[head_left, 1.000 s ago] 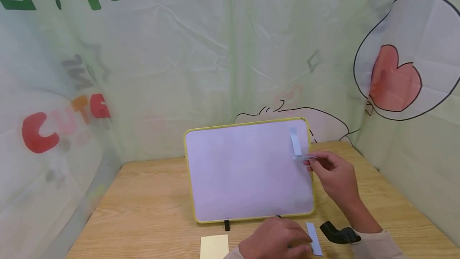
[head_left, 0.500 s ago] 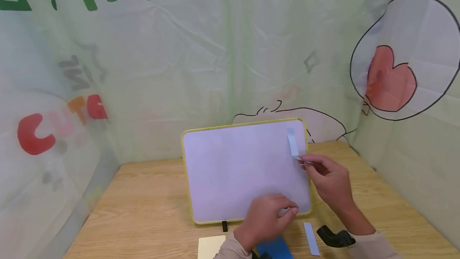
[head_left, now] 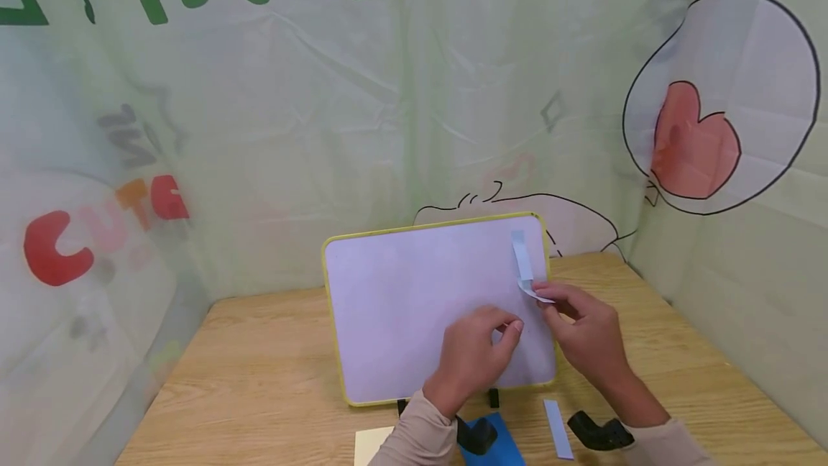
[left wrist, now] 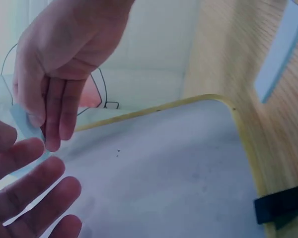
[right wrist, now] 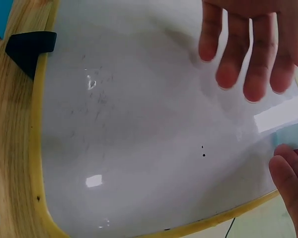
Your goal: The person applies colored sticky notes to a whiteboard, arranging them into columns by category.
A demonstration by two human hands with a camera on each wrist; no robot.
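A yellow-framed whiteboard (head_left: pixel 401 315) leans upright on the table. Near its right edge a pale blue paper strip (head_left: pixel 522 257) lies flat against the surface. Just below it, my right hand (head_left: pixel 591 333) pinches a second pale blue strip (head_left: pixel 534 295) between thumb and fingers; its far end meets the board by the first strip's lower end. My left hand (head_left: pixel 475 351) hovers before the board's lower right part, lower than the held strip. In the right wrist view, the left fingers (right wrist: pixel 256 64) hang loosely extended, holding nothing. A third strip (head_left: pixel 558 430) lies on the table.
Black feet (head_left: pixel 494 398) support the board's lower edge. A blue sheet (head_left: pixel 497 444) and a pale yellow sheet (head_left: pixel 373 446) lie in front, partly covered by the left forearm. Black wrist devices (head_left: pixel 598 431) sit at both wrists. A printed curtain (head_left: pixel 291 128) hangs behind the table.
My left hand has risen from beside the table strip to the front of the board, uncovering the blue sheet. The right hand keeps its pinch, and the held strip now bends downward more.
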